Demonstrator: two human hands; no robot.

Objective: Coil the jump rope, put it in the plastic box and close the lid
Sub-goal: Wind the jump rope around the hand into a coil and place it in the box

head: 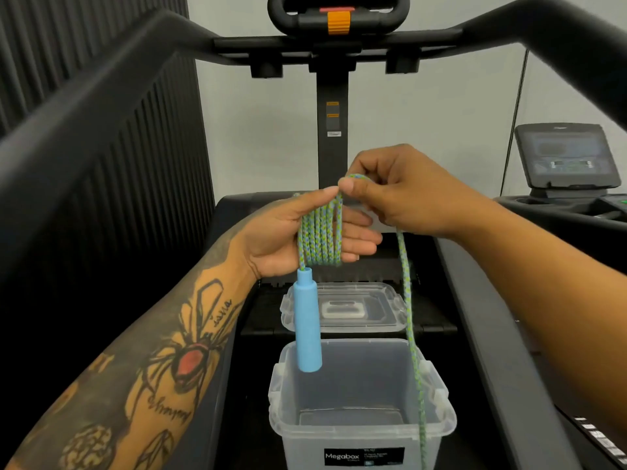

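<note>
Wrapping is under way above the open plastic box [359, 412]: the left hand [291, 232] serves as the spool, palm open toward the camera with its fingers [356, 239] extended toward 3 o'clock, so that the jump rope [320, 237] can lie in neat parallel turns around them. About five turns run from 12 to 6 o'clock across the palm, pinned by the thumb at the top. The right hand [403, 195] pinches the rope's next loop between thumb and forefinger at the top of the coil, fingers closed narrowly on it, probably to lay another turn.

One blue handle [307, 322] hangs free below the left hand, its long axis nearly vertical, its lower end pointing to 6 o'clock over the box's left rim. The uncoiled tail drops from the right hand toward 6 o'clock, past the box's right wall and out of view; the second handle is not visible. The lid [342, 308] lies flat at 12 o'clock from the box, on the treadmill [492, 317] deck.
</note>
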